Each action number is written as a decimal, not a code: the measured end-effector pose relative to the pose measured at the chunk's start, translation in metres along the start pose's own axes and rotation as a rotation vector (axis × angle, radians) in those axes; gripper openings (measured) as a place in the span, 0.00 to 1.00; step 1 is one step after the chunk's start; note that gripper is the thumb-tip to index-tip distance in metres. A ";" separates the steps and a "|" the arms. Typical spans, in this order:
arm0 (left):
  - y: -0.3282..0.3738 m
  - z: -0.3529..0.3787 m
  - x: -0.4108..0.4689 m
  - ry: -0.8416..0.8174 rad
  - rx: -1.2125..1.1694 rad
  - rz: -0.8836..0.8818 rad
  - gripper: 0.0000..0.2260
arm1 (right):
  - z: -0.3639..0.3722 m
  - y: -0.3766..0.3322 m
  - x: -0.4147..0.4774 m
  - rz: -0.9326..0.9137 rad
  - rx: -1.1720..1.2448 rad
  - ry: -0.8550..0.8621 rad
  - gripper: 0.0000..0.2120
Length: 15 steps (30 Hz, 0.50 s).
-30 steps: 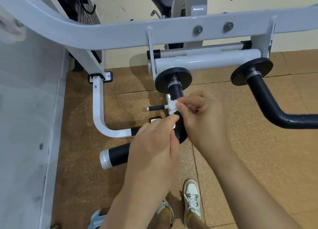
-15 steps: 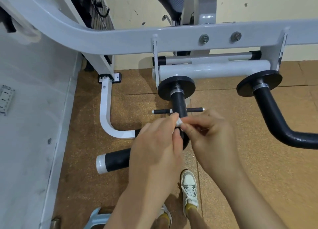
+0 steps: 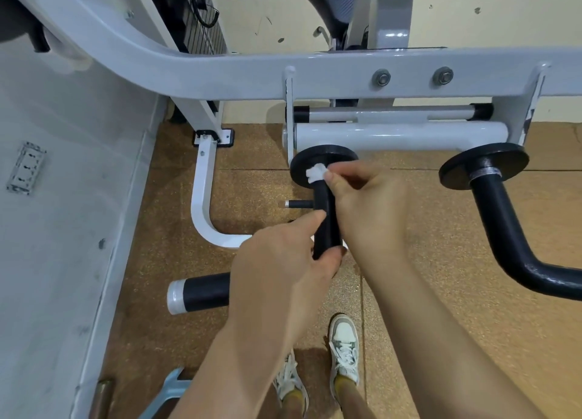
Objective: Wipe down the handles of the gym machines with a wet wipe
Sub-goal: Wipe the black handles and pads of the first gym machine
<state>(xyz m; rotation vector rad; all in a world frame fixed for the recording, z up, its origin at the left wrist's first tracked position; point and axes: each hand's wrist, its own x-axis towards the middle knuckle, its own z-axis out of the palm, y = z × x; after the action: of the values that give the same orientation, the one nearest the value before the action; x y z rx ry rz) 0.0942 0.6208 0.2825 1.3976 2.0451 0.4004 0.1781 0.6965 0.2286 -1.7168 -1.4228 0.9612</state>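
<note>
Wet wipe [image 3: 316, 173] bunched at top of black handle [image 3: 324, 212], against disc [image 3: 301, 164]. Right hand [image 3: 367, 204] pinches it; left hand [image 3: 283, 270] grips handle lower down. Wipe likely soft, limp; handle rigid; pinch firmly.

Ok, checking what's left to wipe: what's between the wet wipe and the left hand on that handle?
Head view: between the wet wipe and left hand runs a bare stretch of black handle, with a cross pin sticking out leftward.

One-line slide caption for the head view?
Right hand pinches a crumpled white wet wipe at the top of the black curved machine handle; left hand grips it lower down.
</note>
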 end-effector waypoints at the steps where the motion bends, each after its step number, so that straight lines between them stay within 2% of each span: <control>1: 0.001 -0.001 0.000 -0.005 -0.008 -0.009 0.17 | 0.004 0.001 0.003 0.024 0.028 0.024 0.03; 6: 0.001 -0.002 -0.003 -0.022 0.043 0.011 0.19 | 0.005 0.017 -0.010 0.240 0.296 0.060 0.03; 10: 0.001 -0.001 -0.001 -0.011 0.034 0.042 0.15 | 0.007 0.007 -0.011 0.162 0.189 0.053 0.03; 12: -0.001 0.000 0.000 0.022 0.074 0.074 0.14 | 0.006 0.005 -0.003 0.200 0.218 0.042 0.02; 13: -0.002 0.001 0.001 0.046 0.098 0.100 0.14 | 0.005 0.005 0.001 0.297 0.348 0.037 0.02; 15: -0.005 0.001 0.003 0.056 0.138 0.121 0.14 | 0.004 0.005 0.002 0.583 0.771 -0.018 0.03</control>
<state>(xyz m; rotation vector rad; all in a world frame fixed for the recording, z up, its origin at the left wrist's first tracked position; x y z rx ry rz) 0.0907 0.6218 0.2780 1.6160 2.0729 0.3590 0.1772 0.6981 0.2220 -1.5055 -0.4116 1.5745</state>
